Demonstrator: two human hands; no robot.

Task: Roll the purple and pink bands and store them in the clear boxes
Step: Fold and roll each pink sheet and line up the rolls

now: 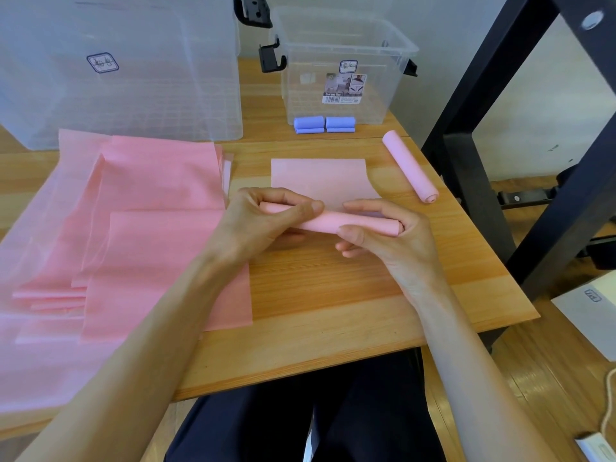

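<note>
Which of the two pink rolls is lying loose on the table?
The finished pink roll at far right, angled beside the flat sheet, untouched. The other pink roll is gripped by both hands.

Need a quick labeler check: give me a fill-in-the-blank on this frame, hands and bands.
1. Both hands, left hand and right hand, hold a partly rolled ____ band.
2. A finished pink roll lies to the ____ of the hands.
3. The two purple rolls sit in front of the ____ clear box.

Missing words: pink; right; smaller
</note>
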